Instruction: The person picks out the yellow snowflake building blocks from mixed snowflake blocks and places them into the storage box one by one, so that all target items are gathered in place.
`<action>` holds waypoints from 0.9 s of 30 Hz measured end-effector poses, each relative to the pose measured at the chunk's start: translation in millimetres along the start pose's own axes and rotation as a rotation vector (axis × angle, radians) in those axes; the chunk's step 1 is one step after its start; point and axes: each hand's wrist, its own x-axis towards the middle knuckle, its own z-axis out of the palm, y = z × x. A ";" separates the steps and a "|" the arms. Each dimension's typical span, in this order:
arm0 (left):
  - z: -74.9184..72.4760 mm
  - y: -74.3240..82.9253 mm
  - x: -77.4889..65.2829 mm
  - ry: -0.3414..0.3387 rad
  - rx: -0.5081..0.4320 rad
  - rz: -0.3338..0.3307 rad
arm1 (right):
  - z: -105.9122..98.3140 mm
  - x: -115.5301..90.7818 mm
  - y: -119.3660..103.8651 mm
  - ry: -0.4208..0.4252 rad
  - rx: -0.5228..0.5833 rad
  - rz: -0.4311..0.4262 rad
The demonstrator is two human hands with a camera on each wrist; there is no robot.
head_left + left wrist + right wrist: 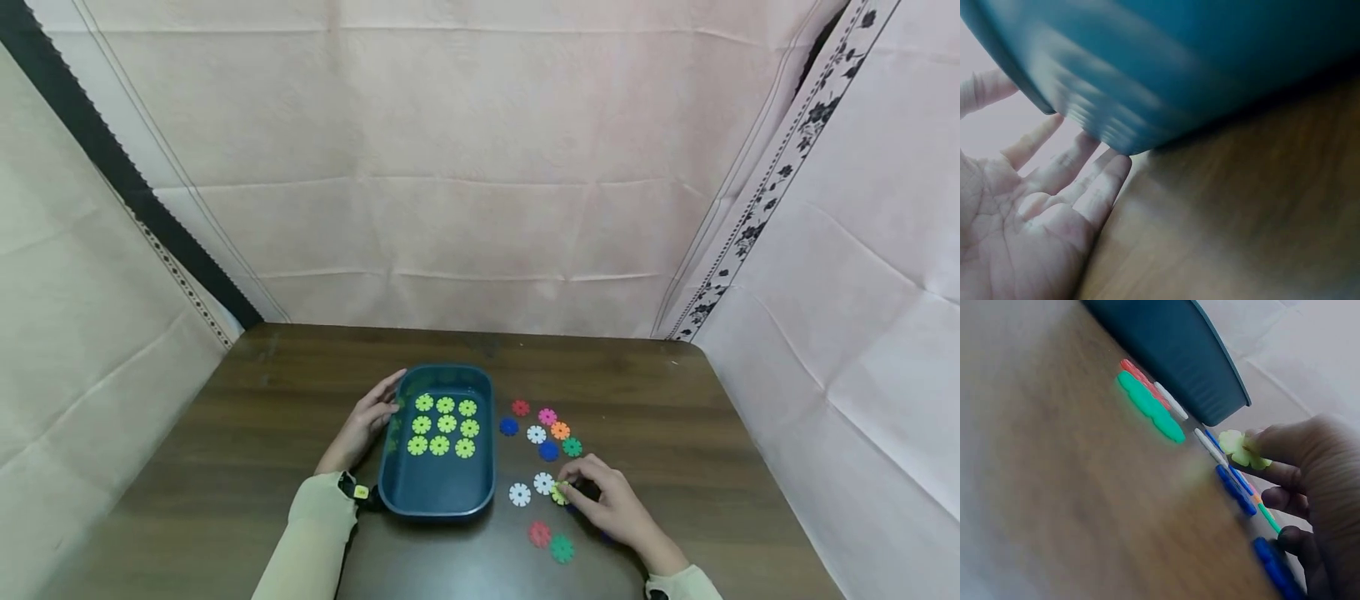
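Note:
On the left, a dark teal tray [438, 492] holds several yellow-green flower-shaped discs [447, 423] laid in rows. My left hand [365, 427] grips its left side, the thumb at the rim and fingertips [1119, 169] against the outer wall. To the right of the tray, my right hand [611, 504] pinches another yellow-green flower-shaped disc [1244, 450] between thumb and fingers. In the right wrist view this disc is tilted and overlaps the discs behind it. White discs [543, 483] lie just left of the right hand.
More discs lie loose on the brown wooden table [660, 417]: blue [548, 451], orange [560, 430], pink [547, 416], red [539, 534] and green [562, 549]. Blue discs are partly hidden under the right hand. Pale cloth walls [480, 208] enclose the table's back and sides.

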 end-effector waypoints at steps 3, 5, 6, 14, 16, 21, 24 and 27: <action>1.2 2.8 1.8 0.010 0.006 -0.008 | -2.0 1.2 0.5 0.022 0.010 -0.005; 1.1 3.6 2.6 0.009 0.007 -0.005 | -3.3 2.3 -0.4 0.033 0.021 -0.002; 0.8 3.3 2.8 0.004 0.003 -0.003 | -3.8 2.7 -1.3 0.038 0.024 0.005; 0.4 -0.1 -0.1 -0.014 -0.008 0.004 | -4.4 7.6 -10.4 0.075 0.128 0.047; 0.0 -0.3 0.2 -0.016 -0.010 0.008 | -5.6 14.0 -19.4 0.067 0.133 0.036; -0.9 -2.5 0.1 -0.024 -0.024 0.016 | -5.2 39.7 -43.4 0.035 0.117 -0.036; -2.0 -3.2 -0.4 -0.034 -0.015 0.019 | 0.3 60.3 -49.3 0.005 0.099 -0.094; -2.1 -2.6 -1.0 -0.025 -0.001 0.022 | 8.4 86.5 -58.8 -0.064 0.128 -0.143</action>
